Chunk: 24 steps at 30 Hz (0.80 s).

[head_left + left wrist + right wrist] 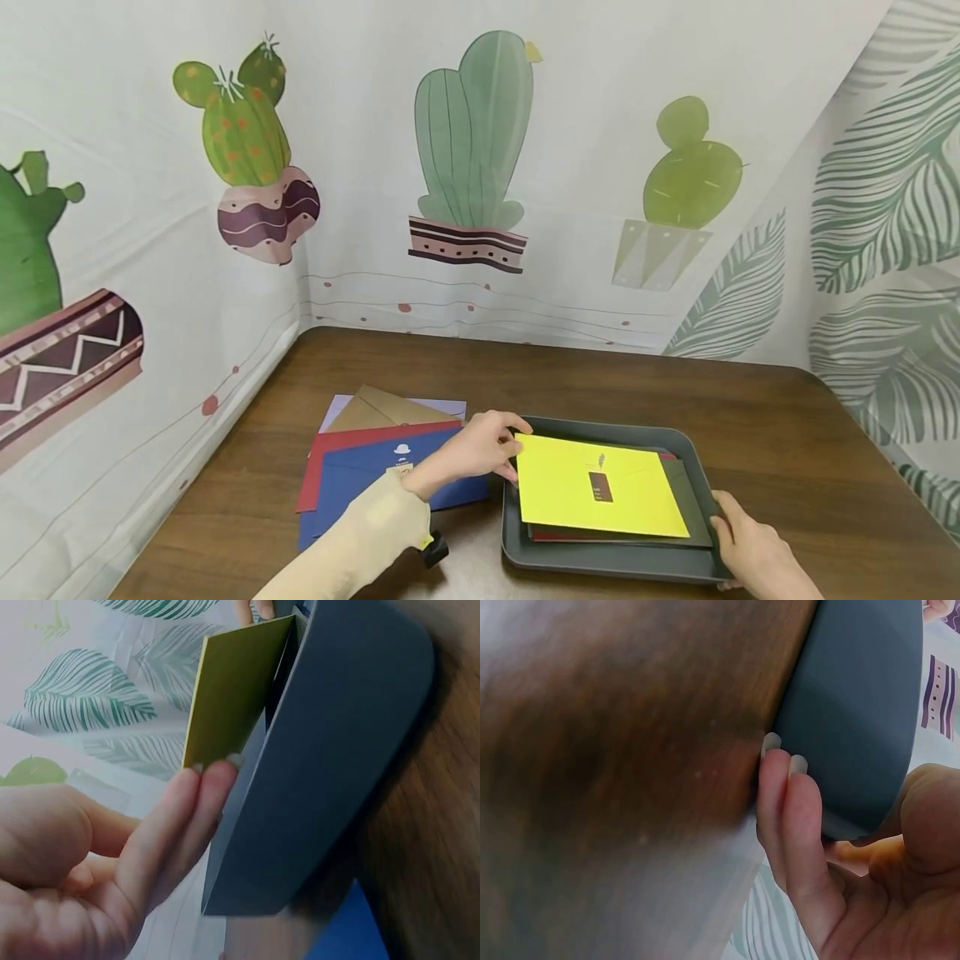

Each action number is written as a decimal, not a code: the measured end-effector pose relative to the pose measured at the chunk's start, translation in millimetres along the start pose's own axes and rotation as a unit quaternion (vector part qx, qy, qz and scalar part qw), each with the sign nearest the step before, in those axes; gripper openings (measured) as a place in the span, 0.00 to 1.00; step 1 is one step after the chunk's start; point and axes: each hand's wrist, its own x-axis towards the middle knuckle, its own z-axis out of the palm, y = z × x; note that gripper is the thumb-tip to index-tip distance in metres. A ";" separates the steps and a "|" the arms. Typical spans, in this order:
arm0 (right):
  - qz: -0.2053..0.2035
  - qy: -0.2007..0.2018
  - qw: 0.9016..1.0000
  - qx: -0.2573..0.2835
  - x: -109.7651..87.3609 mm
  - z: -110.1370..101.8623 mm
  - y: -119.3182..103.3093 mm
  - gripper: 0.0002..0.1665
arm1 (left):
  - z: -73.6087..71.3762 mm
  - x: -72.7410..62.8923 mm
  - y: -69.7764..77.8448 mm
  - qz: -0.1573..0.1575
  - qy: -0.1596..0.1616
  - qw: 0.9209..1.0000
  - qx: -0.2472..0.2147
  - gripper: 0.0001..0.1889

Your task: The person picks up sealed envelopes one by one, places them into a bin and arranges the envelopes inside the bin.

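Note:
A bright yellow envelope (592, 487) with a dark red label lies over a dark green and a red envelope in a dark grey tray (600, 567). My left hand (483, 446) holds the yellow envelope by its left edge. In the left wrist view, two fingertips (214, 776) meet that edge, and the envelope stands raised above the tray's rim at this end. At the tray's right side, my right hand (757, 546) grips the wall, the thumb over the rim. From the right wrist view, its fingers press the outer wall of the tray (847, 712).
Left of the tray lie overlapping envelopes: blue (360, 475), red (318, 467), brown (382, 408) and lilac (337, 408). They rest on a brown wooden table (810, 450). A curtain printed with cacti (480, 125) hangs behind. A black device (435, 550) sits at my left wrist.

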 end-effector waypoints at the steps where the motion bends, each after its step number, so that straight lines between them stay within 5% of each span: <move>1: 0.001 0.000 1.000 0.001 -0.3 -0.3 -0.7 0.23 | 2.0 0.3 1.3 -0.002 0.002 1.000 0.007 0.16; 10: -0.006 0.002 1.000 0.000 -2.9 -2.8 -4.2 0.23 | 12.9 0.2 9.1 0.011 0.024 0.990 0.141 0.16; 17: -0.003 -0.007 1.000 -0.012 -0.5 -2.3 -2.2 0.23 | -0.1 -5.8 6.4 -0.018 0.011 0.999 0.033 0.16; 24: 0.004 -0.014 1.000 -0.002 1.0 -0.6 0.4 0.24 | -36.1 -16.4 -10.7 0.051 0.019 0.999 -0.003 0.11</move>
